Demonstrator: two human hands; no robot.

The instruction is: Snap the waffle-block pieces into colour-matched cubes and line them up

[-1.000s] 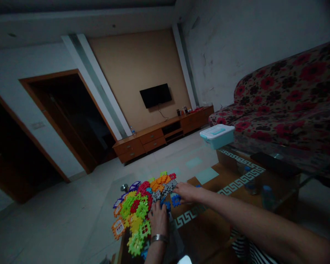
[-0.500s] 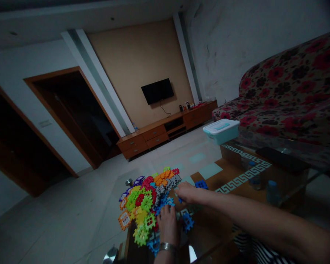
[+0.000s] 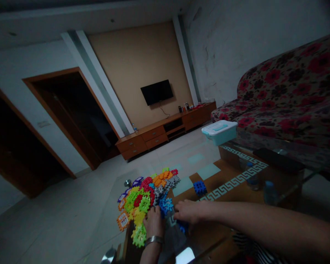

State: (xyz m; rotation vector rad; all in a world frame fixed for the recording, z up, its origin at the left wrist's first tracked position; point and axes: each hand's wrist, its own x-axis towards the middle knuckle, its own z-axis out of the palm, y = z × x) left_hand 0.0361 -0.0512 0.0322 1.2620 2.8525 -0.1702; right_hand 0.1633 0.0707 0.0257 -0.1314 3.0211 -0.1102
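Observation:
A heap of colourful plastic interlocking blocks [image 3: 139, 200] with notched edges lies on the glass table. At its near right side rests my left hand [image 3: 154, 223], a metal band on the wrist. Its fingers are extended and slightly bent against green, yellow and blue blocks, with no block visibly gripped. To its right is my right hand [image 3: 189, 212], fingers curled down over a dark blue block [image 3: 183, 227] that the hand partly covers. Another blue block [image 3: 200, 187] sits apart, beyond the right hand. Light blue blocks [image 3: 167, 204] lie between the hands.
A turquoise storage box with a white lid [image 3: 219, 131] stands at the table's far right. Plastic bottles [image 3: 270, 192] show on the right. A flowered sofa [image 3: 286, 88] is behind them. A low wooden cabinet [image 3: 154, 137] runs under the television [image 3: 157, 92].
My right hand has come nearer to me, away from the far blue block and over the near one. My left hand has shifted left, against the heap; a blue block near its wrist no longer shows.

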